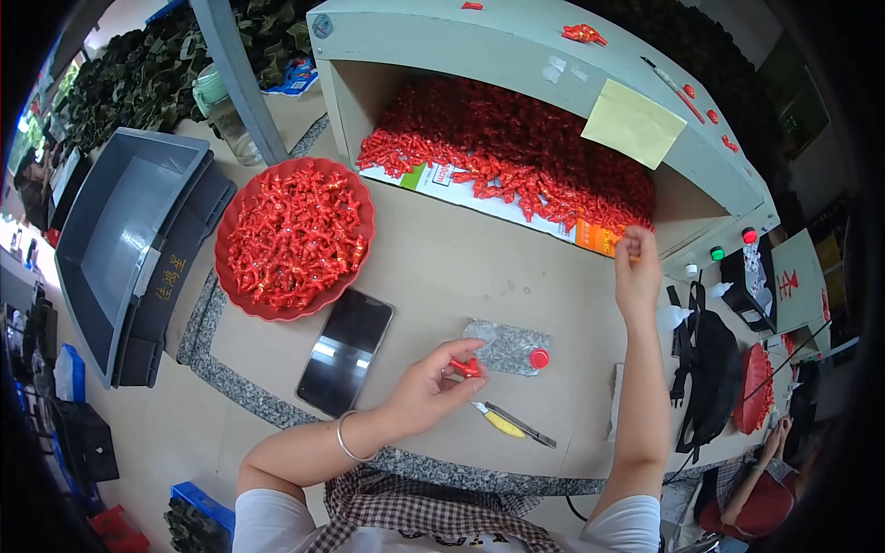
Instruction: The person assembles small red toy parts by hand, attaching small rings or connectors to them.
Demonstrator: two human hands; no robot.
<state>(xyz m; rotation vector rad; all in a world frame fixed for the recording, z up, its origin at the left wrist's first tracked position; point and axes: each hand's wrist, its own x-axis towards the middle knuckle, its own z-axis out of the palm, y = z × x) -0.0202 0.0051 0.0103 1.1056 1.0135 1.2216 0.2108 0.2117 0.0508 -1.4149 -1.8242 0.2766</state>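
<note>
A small glossy red moulded piece [468,368] sits between the thumb and fingers of my left hand [433,387], low over the table. Just beyond it lies a speckled grey stone slab [507,346] with a round red cap-like thing [539,358] on its right end. My right hand [638,263] reaches to the right front edge of a pale green open-fronted box, fingers curled together; what they hold, if anything, cannot be made out. Inside the box is a heap of similar red pieces [516,175]. Nearest my left hand on the near side are yellow-handled tweezers or cutters [505,422].
A red scalloped bowl [224,267] full of red pieces stands left, beside a dark phone [346,350] and grey bins [138,240]. A yellow paper note [633,123] hangs from the box top [498,37]. On the right lie a black bag [712,369] and small bottles [673,318].
</note>
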